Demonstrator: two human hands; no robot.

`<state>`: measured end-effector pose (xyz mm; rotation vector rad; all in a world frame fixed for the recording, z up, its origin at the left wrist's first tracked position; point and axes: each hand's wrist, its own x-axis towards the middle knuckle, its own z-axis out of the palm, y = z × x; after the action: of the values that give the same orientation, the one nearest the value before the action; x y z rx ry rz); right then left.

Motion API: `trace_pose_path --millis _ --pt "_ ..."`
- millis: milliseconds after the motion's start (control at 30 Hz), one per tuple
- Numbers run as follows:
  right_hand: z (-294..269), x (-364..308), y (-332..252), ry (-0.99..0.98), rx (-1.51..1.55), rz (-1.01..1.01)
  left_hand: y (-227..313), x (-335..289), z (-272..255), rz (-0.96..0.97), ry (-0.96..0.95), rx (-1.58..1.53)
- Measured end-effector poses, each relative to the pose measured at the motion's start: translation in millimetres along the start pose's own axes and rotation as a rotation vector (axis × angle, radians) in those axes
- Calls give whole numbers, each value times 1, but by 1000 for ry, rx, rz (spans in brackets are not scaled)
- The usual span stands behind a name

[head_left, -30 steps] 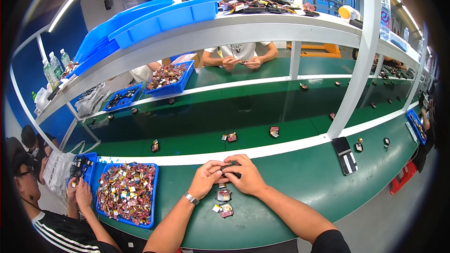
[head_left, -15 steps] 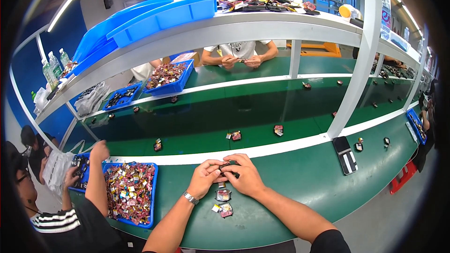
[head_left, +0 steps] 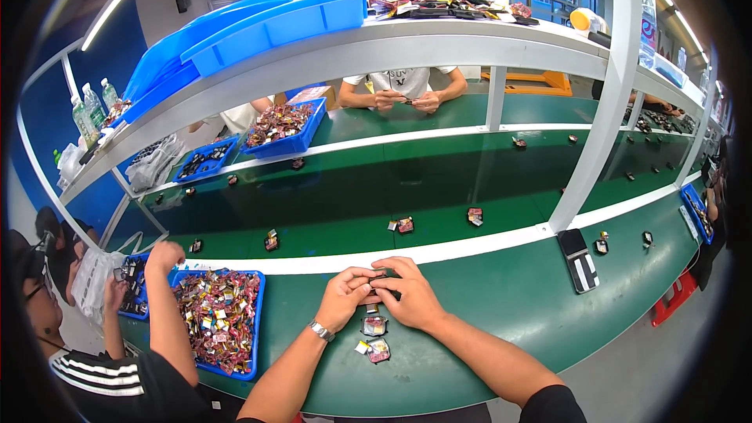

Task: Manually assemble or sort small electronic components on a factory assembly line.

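My left hand (head_left: 343, 298), with a metal-banded watch on its wrist, and my right hand (head_left: 409, 295) meet above the green bench. Between their closed fingers they grip a small black casing (head_left: 385, 275), mostly covered by the fingertips. Just below the hands a small whitish piece (head_left: 371, 308) shows; whether it hangs from the casing, I cannot tell. Two small electronic assemblies lie on the bench in front of me: one with a silvery face (head_left: 374, 325), and nearer me a pinkish one (head_left: 379, 351) with a white-and-yellow tab at its left.
Left of my arm stands a blue bin (head_left: 258, 321) full of small red-and-white parts, beside a co-worker's arm (head_left: 168, 305). A conveyor belt (head_left: 337, 227) beyond the white rail carries spaced assemblies. A metal post (head_left: 599, 110) rises at right, near a black-and-white flat case (head_left: 578, 260).
Assemblies on the belt have shifted slightly right, and another has appeared at its left end. The co-worker's hands at left have moved. Mine stay almost in place around the casing.
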<state>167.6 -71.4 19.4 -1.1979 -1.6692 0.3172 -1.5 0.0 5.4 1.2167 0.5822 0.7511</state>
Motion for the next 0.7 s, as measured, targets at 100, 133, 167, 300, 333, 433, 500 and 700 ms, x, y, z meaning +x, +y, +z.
trace_pose_path --millis 100,133,167,300,333,433,500,700 --pt "0 4 -3 -9 -17 -121 -4 0 -2 25 9 -7" --pt "-2 6 -3 -10 -17 -120 -5 1 -3 41 15 -12" --pt "-3 7 -5 0 -94 -167 -5 0 -3 39 15 -12" --pt "1 3 -2 87 -167 -179 -3 0 -5 51 1 -61" --pt "1 3 -1 87 -168 -177 -4 -1 -5 61 -8 -64" --pt "1 3 0 111 -118 -171 -5 0 -4 52 -31 -79" --pt "3 3 0 109 -102 -143 -3 0 -3 49 -32 -75" --pt "5 2 -1 83 -35 -100 -3 0 -4 35 -4 -36"
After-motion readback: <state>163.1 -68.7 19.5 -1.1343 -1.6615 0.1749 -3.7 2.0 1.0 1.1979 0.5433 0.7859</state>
